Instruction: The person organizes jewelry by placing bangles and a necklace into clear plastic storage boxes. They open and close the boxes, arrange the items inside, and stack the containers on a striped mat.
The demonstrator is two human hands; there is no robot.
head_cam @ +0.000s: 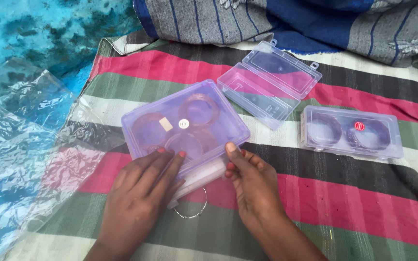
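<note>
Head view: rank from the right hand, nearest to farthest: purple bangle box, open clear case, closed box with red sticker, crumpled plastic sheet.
1. Purple bangle box: touched by the right hand, just up-left of it.
2. Open clear case: above it, farther back.
3. Closed box with red sticker: off to the right.
4. Crumpled plastic sheet: far left.

Three clear plastic boxes: one large, one open, one long closed; one thin bangle loose.

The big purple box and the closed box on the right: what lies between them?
Only bare striped cloth between big box and closed box, in the head view.
</note>
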